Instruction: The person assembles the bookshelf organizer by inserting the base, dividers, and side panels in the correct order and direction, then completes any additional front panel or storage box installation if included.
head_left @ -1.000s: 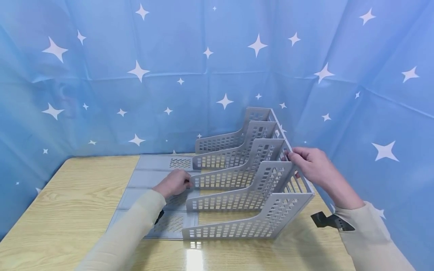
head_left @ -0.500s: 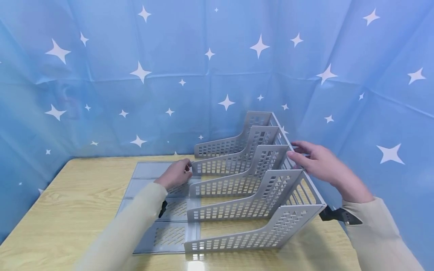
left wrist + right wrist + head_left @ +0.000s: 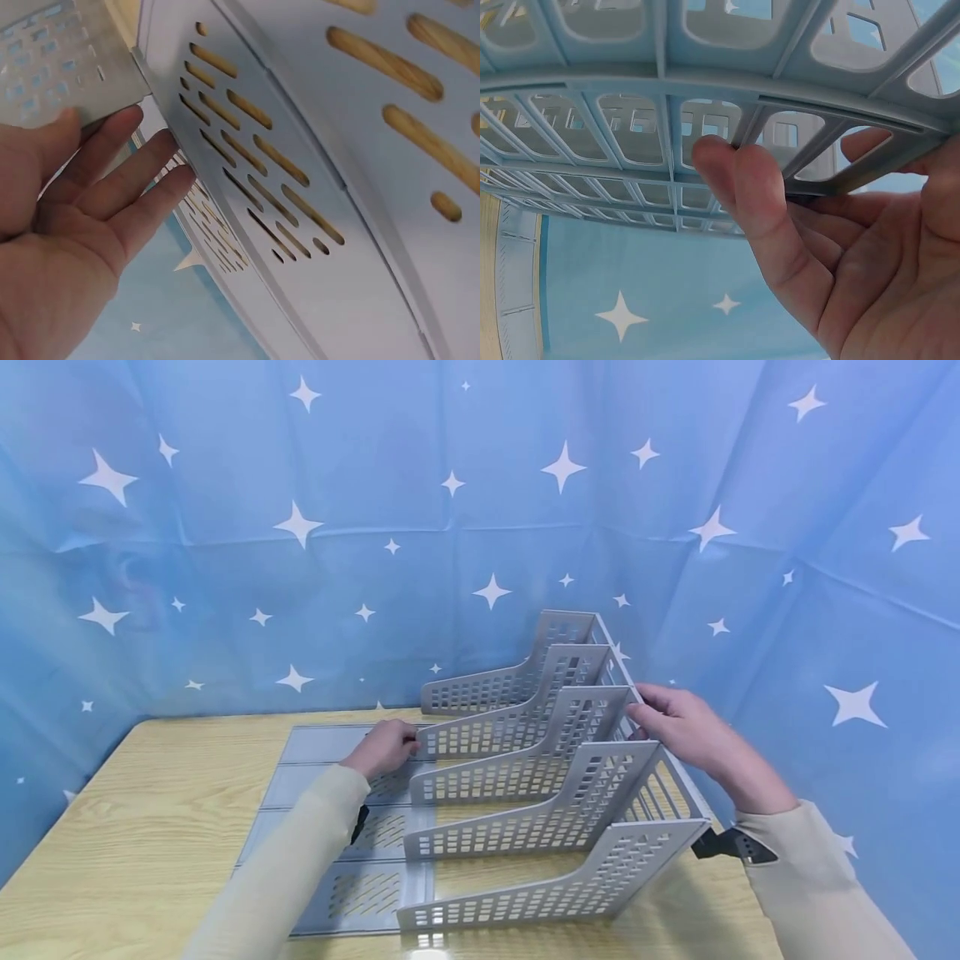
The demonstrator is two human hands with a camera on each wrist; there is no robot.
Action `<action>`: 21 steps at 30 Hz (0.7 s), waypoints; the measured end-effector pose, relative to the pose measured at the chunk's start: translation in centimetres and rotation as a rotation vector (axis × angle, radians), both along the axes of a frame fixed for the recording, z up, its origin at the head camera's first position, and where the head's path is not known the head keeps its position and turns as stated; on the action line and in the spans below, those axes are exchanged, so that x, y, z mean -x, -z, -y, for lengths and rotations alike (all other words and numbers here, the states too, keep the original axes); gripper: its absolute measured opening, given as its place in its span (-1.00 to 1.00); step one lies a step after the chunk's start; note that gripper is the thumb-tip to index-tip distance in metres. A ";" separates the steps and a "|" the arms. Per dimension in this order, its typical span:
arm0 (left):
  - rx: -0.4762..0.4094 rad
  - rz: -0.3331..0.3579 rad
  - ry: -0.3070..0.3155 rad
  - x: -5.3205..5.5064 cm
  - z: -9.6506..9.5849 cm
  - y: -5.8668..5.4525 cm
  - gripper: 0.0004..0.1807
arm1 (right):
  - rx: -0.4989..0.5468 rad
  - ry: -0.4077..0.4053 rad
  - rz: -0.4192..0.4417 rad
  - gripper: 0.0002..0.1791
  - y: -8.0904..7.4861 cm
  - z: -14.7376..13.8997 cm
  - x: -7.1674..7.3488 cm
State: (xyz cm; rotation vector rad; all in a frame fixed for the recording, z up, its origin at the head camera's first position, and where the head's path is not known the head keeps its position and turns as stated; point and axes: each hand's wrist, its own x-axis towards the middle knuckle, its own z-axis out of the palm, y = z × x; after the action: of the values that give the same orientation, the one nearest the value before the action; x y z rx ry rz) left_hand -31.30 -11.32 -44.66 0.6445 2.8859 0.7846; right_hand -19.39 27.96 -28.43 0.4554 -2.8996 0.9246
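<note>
A grey plastic file rack [image 3: 525,893] with several perforated dividers stands on the table in the head view. Its slatted back [image 3: 678,789] faces right. At the low front end of the second divider from the far side [image 3: 468,727], my left hand [image 3: 384,747] pinches the edge. The left wrist view shows that divider [image 3: 112,79] between thumb and index finger, the other fingers extended near the slotted base panel [image 3: 292,217]. My right hand [image 3: 686,727] grips the rack's back frame; in the right wrist view, fingers [image 3: 757,199] reach over a grey bar.
The grey base panel [image 3: 315,747] lies flat on the wood-grain table [image 3: 112,843], left of the dividers. A blue curtain [image 3: 375,460] with white stars hangs behind and to the right. Black straps [image 3: 738,845] circle the wrists.
My left hand has shifted from the middle divider to the one farther back. My right hand has loosened, moved farther along the rack's back, and gripped it again.
</note>
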 end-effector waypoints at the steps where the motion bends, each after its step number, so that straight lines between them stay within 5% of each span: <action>1: 0.016 -0.001 0.000 0.0 0.0 0.0 -0.74 | 0.006 -0.001 0.001 -0.76 0.0 0.0 0.0; 7: 0.078 -0.040 -0.001 0.0 -0.2 0.2 -0.75 | 0.041 -0.026 -0.003 -0.74 0.1 -0.3 -0.1; 14: 0.075 0.072 0.029 -0.1 0.2 -0.6 -0.83 | 0.040 -0.083 0.042 -0.71 -0.5 -1.0 -0.3; 21: -0.068 0.095 -0.165 1.9 0.3 -1.5 -0.56 | 0.012 -0.087 0.051 -0.83 -0.7 -0.5 -0.1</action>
State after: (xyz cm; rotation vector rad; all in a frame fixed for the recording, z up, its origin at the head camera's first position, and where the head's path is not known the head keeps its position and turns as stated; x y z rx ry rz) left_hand -33.18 -11.61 -43.19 0.3662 2.8631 0.9112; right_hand -19.32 28.43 -27.70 0.5689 -2.9388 0.9793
